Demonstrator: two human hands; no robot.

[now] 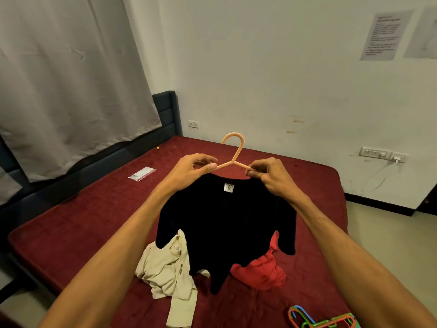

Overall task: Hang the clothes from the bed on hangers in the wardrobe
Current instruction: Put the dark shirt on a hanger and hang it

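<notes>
The left hand's (189, 171) fingers (212, 165) are closed in a pinch on the left arm of a peach hanger (234, 147), right at the neck of a black T-shirt (224, 221). The right hand's (272, 176) fingers (251, 172) are curled and clamped on the shirt's collar edge where the hanger's other arm goes in. The hanger's hook stands upright between the two hands. The T-shirt hangs from them above the bed (82, 221), its white size label (229, 187) facing the camera. Under its hem, a cream garment (165, 268) and a red garment (260, 268) lie crumpled on the maroon cover. Coloured hangers (319, 320) lie at the bed's near right corner and a plastic packet (142, 174) lies further left. A pale curtain (59, 79) hangs behind the bed
</notes>
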